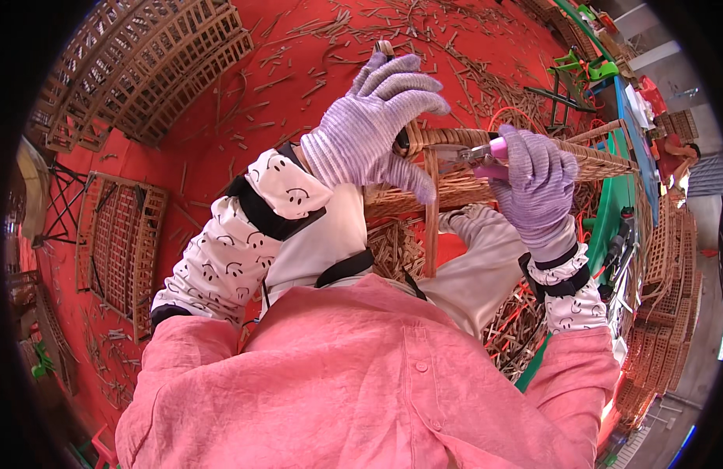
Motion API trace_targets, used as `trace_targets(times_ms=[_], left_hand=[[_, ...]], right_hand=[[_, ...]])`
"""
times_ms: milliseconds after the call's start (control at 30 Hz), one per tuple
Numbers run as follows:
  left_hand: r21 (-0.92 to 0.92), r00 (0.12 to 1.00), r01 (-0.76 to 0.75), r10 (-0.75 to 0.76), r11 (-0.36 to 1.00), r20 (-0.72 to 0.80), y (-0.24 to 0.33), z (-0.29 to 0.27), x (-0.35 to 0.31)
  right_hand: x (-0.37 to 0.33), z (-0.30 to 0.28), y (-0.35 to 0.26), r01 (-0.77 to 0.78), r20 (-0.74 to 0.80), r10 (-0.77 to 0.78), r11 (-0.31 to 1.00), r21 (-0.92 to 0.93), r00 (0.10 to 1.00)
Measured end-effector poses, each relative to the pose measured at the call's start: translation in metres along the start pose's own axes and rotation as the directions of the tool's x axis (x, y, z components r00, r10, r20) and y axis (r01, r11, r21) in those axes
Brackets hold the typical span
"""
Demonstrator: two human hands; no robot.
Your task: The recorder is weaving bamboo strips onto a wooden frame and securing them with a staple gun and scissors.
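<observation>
Both hands wear striped lavender knit gloves. My left hand [377,125] is spread over the left end of a woven wicker piece [392,203], its fingers apart and its thumb pointing right. In my right hand [533,176] is a pair of cutting pliers [475,154] with pink handles, fingers wrapped round them. The metal jaws point left along the wrapped top bar [447,138] of the piece. Just left of the jaws, a flat brown strip [432,223] hangs down from the bar. Whether the jaws touch the strip I cannot tell.
Slatted wicker panels [142,62] stand at the upper left, another [123,242] below them. Cut strips litter the red floor [291,86]. Green plastic stools [584,69] are at the upper right, stacked wicker pieces [666,289] along the right. Between my legs lie more scraps [396,250].
</observation>
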State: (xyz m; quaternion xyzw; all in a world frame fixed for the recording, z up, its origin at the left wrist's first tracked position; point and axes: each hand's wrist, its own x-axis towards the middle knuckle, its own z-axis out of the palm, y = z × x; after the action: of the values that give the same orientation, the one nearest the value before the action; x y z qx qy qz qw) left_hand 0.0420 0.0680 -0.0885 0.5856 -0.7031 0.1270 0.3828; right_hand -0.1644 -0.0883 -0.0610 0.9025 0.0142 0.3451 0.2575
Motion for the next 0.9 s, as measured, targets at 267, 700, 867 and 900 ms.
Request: trace_targets(times_ms=[267, 700, 867, 900], left_hand=[[0.008, 1.000, -0.002, 0.002, 1.000, 0.031, 0.006, -0.004, 0.001], [0.104, 0.991, -0.037, 0.024, 0.994, 0.131, 0.020, -0.017, 0.004], [0.180, 0.926, -0.369, 0.345, 0.912, 0.151, 0.023, -0.020, 0.013], [0.195, 0.907, -0.407, 0.371, 0.892, 0.198, 0.022, -0.021, 0.015]], right_hand=[[-0.006, -0.001, 0.011, 0.089, 0.041, -0.097, 0.981, 0.174, 0.994], [-0.091, -0.100, 0.055, -0.716, 0.246, 0.715, 0.691, -0.101, 0.655], [-0.223, -0.214, 0.064, -0.789, 0.185, 0.962, -0.049, -0.613, -0.203], [-0.286, -0.244, 0.067, -0.719, 0.099, 0.982, -0.046, -0.694, -0.158]])
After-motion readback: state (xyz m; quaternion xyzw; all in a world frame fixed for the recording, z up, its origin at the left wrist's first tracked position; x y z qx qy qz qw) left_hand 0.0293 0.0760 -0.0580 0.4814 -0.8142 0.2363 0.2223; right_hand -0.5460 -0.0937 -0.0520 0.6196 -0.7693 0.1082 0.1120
